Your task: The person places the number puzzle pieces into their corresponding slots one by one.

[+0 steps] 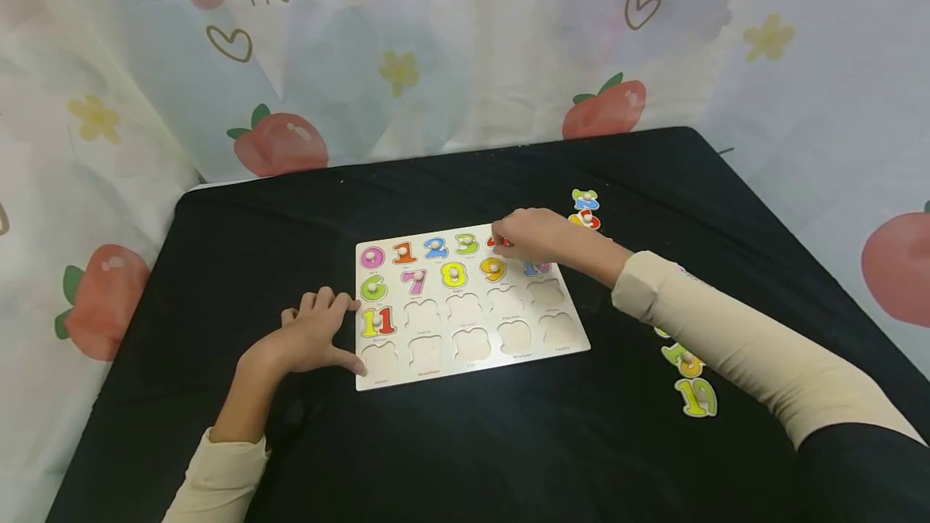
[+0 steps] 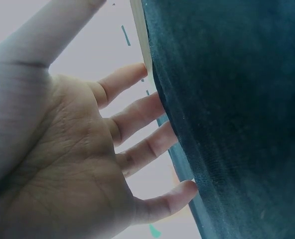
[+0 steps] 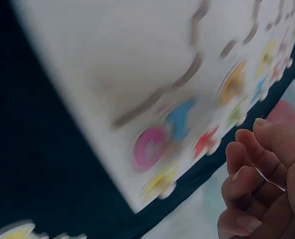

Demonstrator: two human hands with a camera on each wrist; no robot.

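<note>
Right wrist view shows the right hand [image 1: 536, 232], its grip loosely curled, narrow and empty, near the red 4 [image 3: 204, 141] seated in the number board [image 1: 576, 342] on the desk [image 1: 450, 458]; straight downward pressure, with the spread left hand [image 1: 311, 337] bracing the board's left edge, should seat pieces best.

The right wrist view is blurred, perhaps underlit.
</note>
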